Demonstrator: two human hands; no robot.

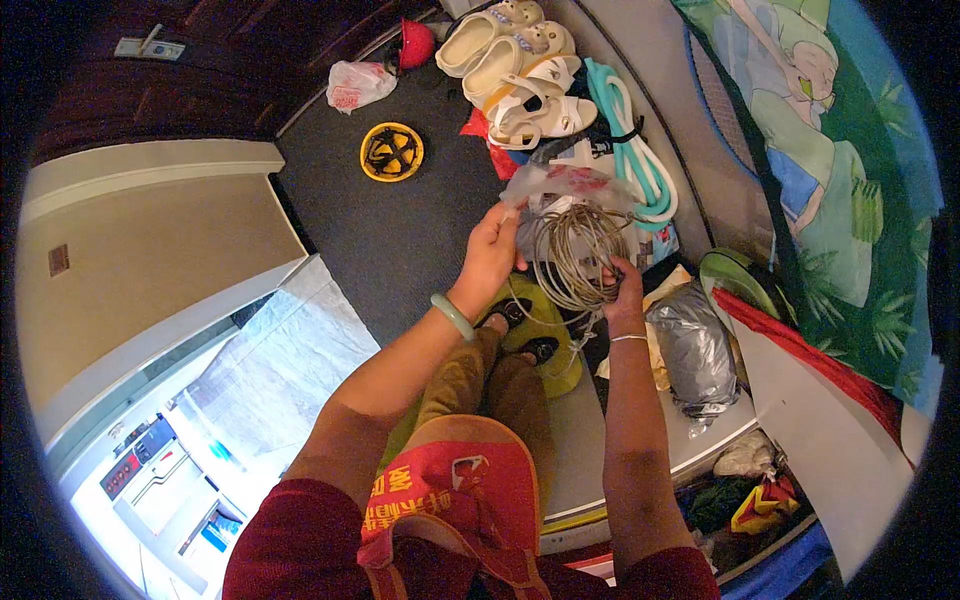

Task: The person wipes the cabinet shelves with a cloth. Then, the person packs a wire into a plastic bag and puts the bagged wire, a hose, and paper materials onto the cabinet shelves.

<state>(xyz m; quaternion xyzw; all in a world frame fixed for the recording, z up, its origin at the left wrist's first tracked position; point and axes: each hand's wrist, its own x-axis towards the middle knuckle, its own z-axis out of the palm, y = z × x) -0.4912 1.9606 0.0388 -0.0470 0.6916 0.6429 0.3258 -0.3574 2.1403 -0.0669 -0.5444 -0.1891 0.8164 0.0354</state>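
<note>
My left hand [493,248], with a pale bangle at its wrist, pinches the edge of a clear plastic bag [535,187] with red print. Wrapped around the right side of a loose coil of grey-brown wire [578,255] is my right hand [626,290]. The coil lies against the bag's mouth; whether part of it is inside I cannot tell. A loose strand hangs from the coil toward my feet. Just beyond the bag lies a bundle of teal and white hose [640,160], tied with a black strap.
Light-coloured clogs and sandals [510,60] are piled at the back. A yellow helmet [391,152], a white bag [360,86] and a red helmet [412,45] sit on the dark floor. At right are a grey plastic-wrapped bundle [693,350] and an open drawer [740,500] of items.
</note>
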